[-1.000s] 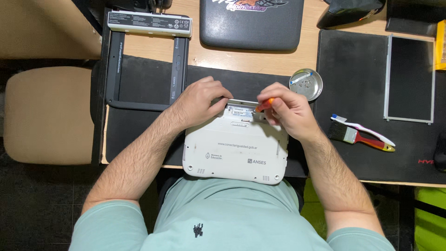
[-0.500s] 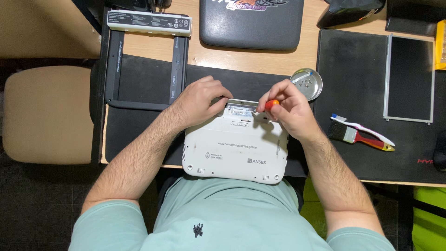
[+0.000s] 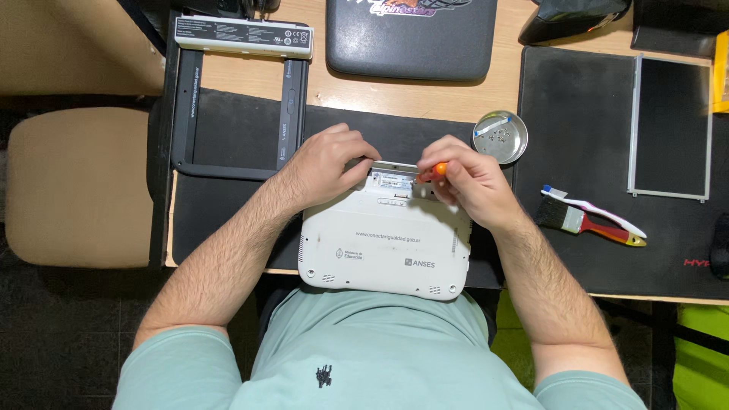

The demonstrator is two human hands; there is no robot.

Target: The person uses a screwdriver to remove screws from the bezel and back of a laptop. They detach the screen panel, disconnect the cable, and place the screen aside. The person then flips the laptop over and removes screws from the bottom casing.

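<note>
Black frame (image 3: 235, 114) lies flat on dark mat (image 3: 243, 129), top left. Long white battery (image 3: 243, 34) lies across top of frame. Dark grey laptop (image 3: 414, 38) rests on wooden desk (image 3: 425, 99), top middle. Small round metal dish (image 3: 500, 137) holds tiny screws and small white strip. Paintbrush (image 3: 588, 223) and white toothbrush (image 3: 596, 212) lie side by side on second black mat (image 3: 577, 99). Flat dark screen panel (image 3: 670, 127) lies far right. Tan chair seat (image 3: 80, 186) at left.
</note>
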